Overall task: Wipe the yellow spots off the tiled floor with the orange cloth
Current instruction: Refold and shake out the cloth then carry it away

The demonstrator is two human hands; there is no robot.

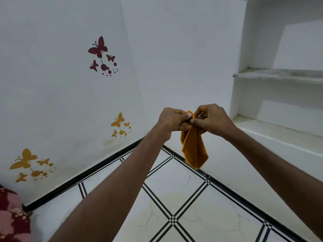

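Observation:
The orange cloth [194,151] hangs in the air in front of me, folded and drooping toward the room's corner. My left hand [172,120] and my right hand [212,119] pinch its top edge side by side, fingertips almost touching. Below lies the tiled floor [201,205], white marbled tiles with black-striped joints. A faint yellowish patch [176,196] shows on the tile under my left forearm; no sharper yellow spots can be made out.
White walls meet in a corner ahead, with butterfly stickers [100,55] on the left wall. Built-in white shelves [279,74] and a low ledge [272,130] fill the right side. A red and pink patterned fabric [12,215] lies at the bottom left.

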